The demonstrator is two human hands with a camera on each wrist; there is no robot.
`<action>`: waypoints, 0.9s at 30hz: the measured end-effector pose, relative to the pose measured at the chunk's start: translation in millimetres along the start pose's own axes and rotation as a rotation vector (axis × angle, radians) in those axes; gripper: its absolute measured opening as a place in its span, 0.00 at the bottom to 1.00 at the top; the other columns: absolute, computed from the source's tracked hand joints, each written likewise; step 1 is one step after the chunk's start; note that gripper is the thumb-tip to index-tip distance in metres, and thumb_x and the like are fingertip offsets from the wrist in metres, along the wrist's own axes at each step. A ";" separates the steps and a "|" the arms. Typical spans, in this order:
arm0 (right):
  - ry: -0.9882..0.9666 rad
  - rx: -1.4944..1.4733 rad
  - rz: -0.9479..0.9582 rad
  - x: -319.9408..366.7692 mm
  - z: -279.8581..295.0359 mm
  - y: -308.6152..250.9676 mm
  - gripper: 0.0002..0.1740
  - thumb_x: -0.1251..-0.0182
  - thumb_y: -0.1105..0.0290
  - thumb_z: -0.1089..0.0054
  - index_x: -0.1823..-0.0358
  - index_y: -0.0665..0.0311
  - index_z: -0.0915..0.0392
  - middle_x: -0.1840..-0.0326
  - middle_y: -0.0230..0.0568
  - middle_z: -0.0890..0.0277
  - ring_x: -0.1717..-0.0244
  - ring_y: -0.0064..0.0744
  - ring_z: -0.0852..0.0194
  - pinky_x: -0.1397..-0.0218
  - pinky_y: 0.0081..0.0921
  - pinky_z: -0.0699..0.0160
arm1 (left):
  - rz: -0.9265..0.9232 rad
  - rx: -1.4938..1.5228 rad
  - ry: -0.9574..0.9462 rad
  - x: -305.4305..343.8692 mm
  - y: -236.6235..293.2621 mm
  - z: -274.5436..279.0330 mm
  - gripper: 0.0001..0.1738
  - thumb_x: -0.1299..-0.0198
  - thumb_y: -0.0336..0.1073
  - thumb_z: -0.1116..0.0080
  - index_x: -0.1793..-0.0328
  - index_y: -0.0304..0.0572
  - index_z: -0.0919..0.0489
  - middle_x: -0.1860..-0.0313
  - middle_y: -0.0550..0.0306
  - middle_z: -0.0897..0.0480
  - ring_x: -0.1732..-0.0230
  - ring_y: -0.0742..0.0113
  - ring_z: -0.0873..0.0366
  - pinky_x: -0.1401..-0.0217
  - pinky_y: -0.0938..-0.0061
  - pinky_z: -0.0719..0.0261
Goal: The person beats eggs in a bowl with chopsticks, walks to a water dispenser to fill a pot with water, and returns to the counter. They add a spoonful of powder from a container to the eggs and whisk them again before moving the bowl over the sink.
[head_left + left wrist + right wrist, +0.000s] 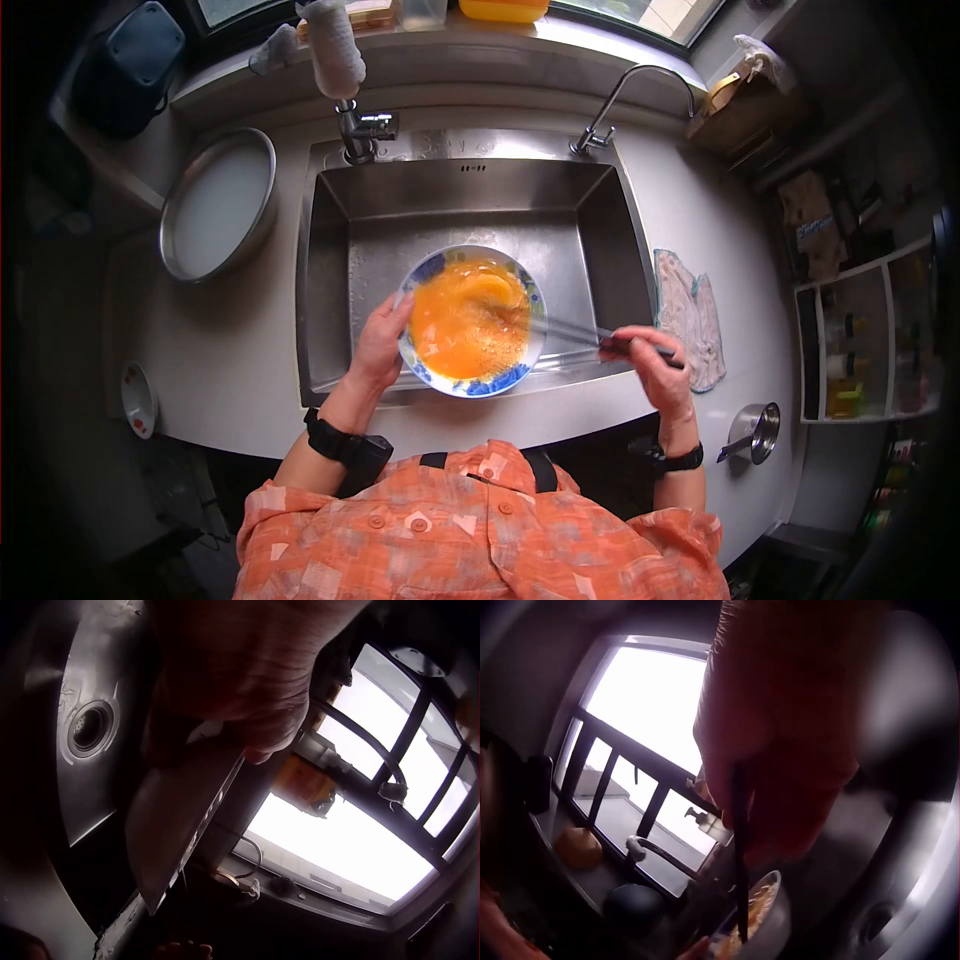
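Note:
In the head view a white bowl with a blue floral rim (470, 391) is held over the sink, full of orange-yellow beaten egg (450, 330) with froth at its lower right. My left hand (380, 340) grips the bowl's left rim; the left wrist view shows the fingers on the tilted bowl (161, 825) from below. My right hand (655, 365) holds dark chopsticks (640, 347), blurred by motion, whose tips dip into the egg. From the right wrist, a dark stick (741, 877) runs down from the hand into the bowl.
The steel sink (400, 190) has a wrapped tap (355, 130) and a slim curved tap (600, 130) behind it. A large metal basin (266, 190) stands left, a small bowl (140, 400) at the left edge. Right are a cloth (690, 320) and a small metal pot (765, 435).

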State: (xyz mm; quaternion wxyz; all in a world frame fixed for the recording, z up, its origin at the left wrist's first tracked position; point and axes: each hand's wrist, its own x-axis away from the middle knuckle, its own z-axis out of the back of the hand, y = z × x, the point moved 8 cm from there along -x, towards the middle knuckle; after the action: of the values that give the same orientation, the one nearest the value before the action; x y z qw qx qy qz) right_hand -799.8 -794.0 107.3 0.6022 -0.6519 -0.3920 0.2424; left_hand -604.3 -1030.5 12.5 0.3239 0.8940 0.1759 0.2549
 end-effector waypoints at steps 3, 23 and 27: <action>-0.208 0.055 -0.056 4.1 -17.5 0.4 0.14 0.34 0.71 0.51 0.54 0.76 0.27 0.59 0.51 0.23 0.56 0.40 0.22 0.47 0.34 0.25 | 0.003 -0.002 -0.005 1.1 1.0 0.6 0.18 0.34 0.39 0.54 0.43 0.37 0.30 0.51 0.57 0.22 0.52 0.71 0.24 0.48 0.78 0.26; -0.207 0.026 -0.063 4.7 -12.3 -0.4 0.13 0.33 0.72 0.53 0.54 0.76 0.27 0.60 0.50 0.22 0.57 0.39 0.22 0.48 0.32 0.25 | -0.005 -0.018 0.014 -0.1 -0.4 2.8 0.18 0.34 0.38 0.55 0.43 0.36 0.30 0.52 0.57 0.22 0.53 0.73 0.24 0.50 0.79 0.25; -0.011 0.033 -0.006 0.8 1.2 0.8 0.14 0.35 0.72 0.51 0.55 0.77 0.26 0.62 0.52 0.22 0.59 0.39 0.21 0.48 0.33 0.25 | -0.005 -0.008 0.011 -0.8 -3.1 1.9 0.18 0.34 0.38 0.55 0.43 0.36 0.30 0.52 0.58 0.22 0.52 0.72 0.24 0.50 0.79 0.25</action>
State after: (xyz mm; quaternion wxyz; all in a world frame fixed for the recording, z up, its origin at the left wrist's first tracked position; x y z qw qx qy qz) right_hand -800.1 -792.6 106.4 0.6116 -0.6391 -0.3933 0.2506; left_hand -604.3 -1029.6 8.9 0.3272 0.8908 0.1789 0.2597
